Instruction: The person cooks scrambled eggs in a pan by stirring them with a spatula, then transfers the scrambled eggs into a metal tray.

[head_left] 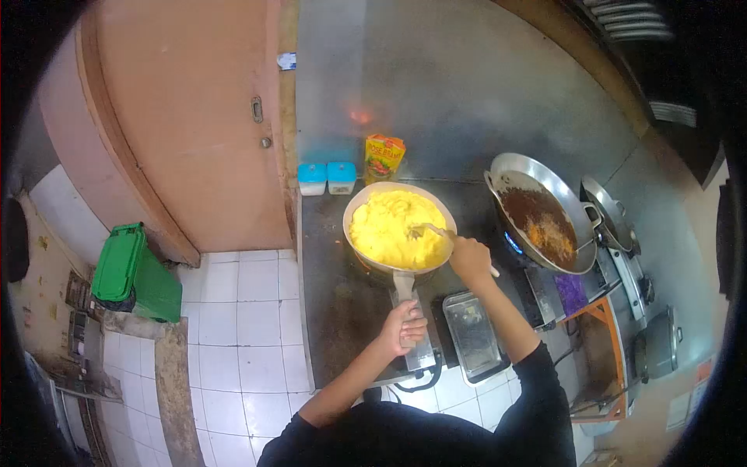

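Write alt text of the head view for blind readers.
A person's left grip holds a pan by its handle; the right grip holds a utensil in yellow food. To the right, a wok sits over a blue flame.

A kitchen is shown. Cooking is indicated by a wok [554,180] set above a blue gas flame [512,244] and by a pan [358,201] filled with yellow food. The dark worktop [333,311] is backed by metal wall sheeting [451,93]; blue-lidded containers [341,178] and a printed pouch [384,154] are stored along it. The floor [257,327] is tiled in white. Whether domestic or commercial use is served cannot be determined.
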